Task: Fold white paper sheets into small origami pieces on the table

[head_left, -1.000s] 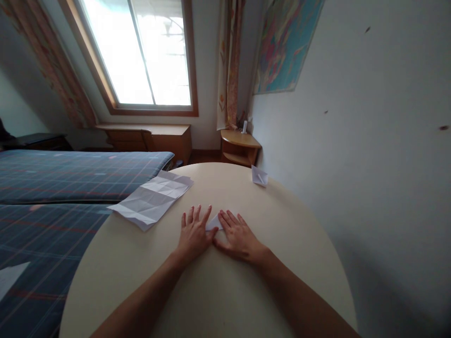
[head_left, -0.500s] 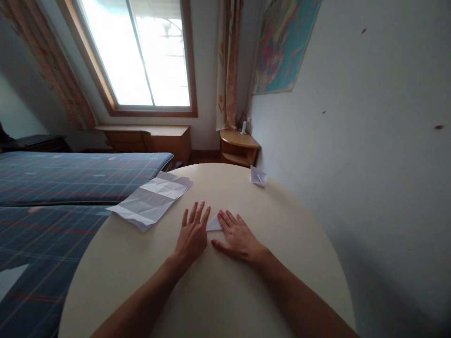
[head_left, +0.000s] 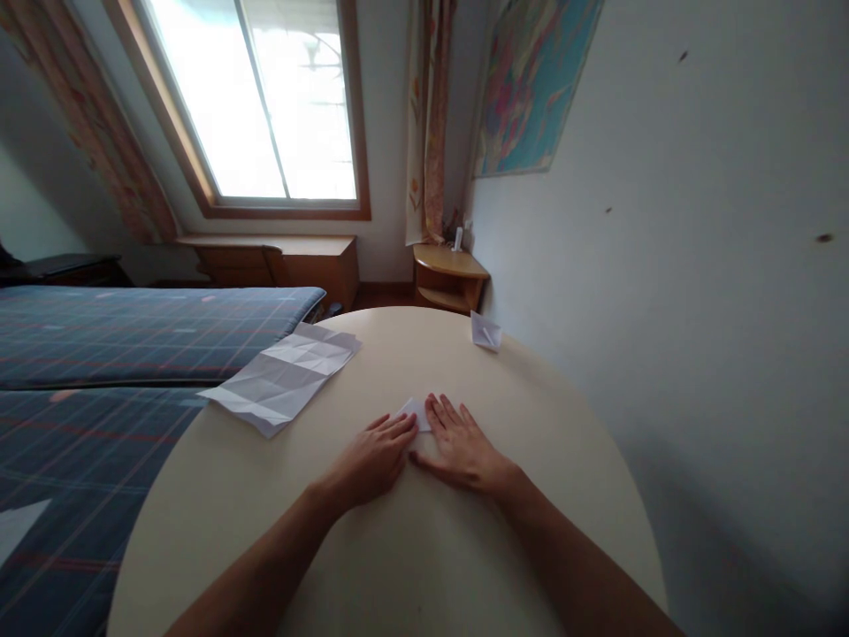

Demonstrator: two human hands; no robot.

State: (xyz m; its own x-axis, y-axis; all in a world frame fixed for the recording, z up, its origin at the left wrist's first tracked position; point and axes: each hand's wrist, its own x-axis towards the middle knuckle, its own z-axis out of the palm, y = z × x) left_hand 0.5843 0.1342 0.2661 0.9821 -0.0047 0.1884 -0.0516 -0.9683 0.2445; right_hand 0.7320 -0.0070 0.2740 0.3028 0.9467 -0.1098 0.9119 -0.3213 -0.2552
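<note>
A small folded piece of white paper (head_left: pixel 419 414) lies on the round cream table (head_left: pixel 424 548), partly covered by both hands. My left hand (head_left: pixel 378 453) rests on its left side with the fingers stretched out and close together. On the right side, my right hand (head_left: pixel 459 447) lies flat over the paper, thumb spread toward the left hand. The paper's upper tip and a strip between the hands show; the rest is hidden under the fingers.
Creased white sheets (head_left: pixel 285 376) lie at the table's left edge. A small folded paper piece (head_left: pixel 486 333) stands near the far right edge, by the wall. A bed with a plaid cover (head_left: pixel 133 336) adjoins on the left. A corner shelf (head_left: pixel 451 261) stands beyond the table.
My left hand has come down onto the paper's left side, its fingers turned to the right. My right hand has slid slightly to the right, still flat on the paper.
</note>
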